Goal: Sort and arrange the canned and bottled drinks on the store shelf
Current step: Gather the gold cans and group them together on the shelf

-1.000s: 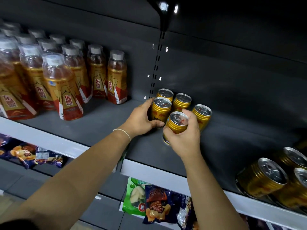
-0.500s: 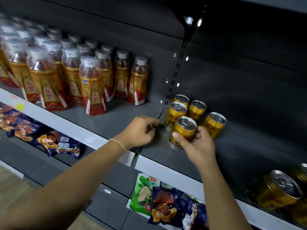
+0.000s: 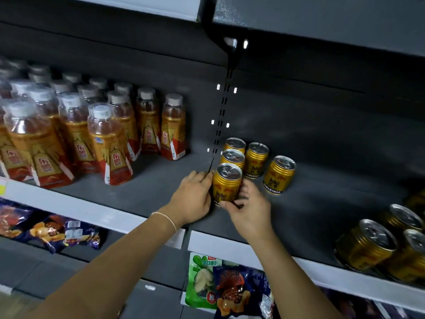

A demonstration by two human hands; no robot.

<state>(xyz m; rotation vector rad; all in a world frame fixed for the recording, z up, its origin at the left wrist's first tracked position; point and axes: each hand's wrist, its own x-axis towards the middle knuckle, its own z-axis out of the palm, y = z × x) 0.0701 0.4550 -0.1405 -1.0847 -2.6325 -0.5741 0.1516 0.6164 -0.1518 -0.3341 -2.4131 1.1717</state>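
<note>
The right hand (image 3: 250, 210) pinches the short gold ribbed metal can (image 3: 227, 185) low on its wall. The left hand (image 3: 195, 194) lies bent against the opposite side, its grip unclear. Upright between them, the can looks full, rigid and slick, so grasp it mid-body. Just beyond stand four matching cans (image 3: 232, 157).

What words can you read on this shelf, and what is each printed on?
"东鹏": label of the front bottle.
"红牛": the lone can on the right.
Small print below it: too small to read.
Front can: print too blurred to read.
Green snack bag: characters blurred, unreadable.
</note>
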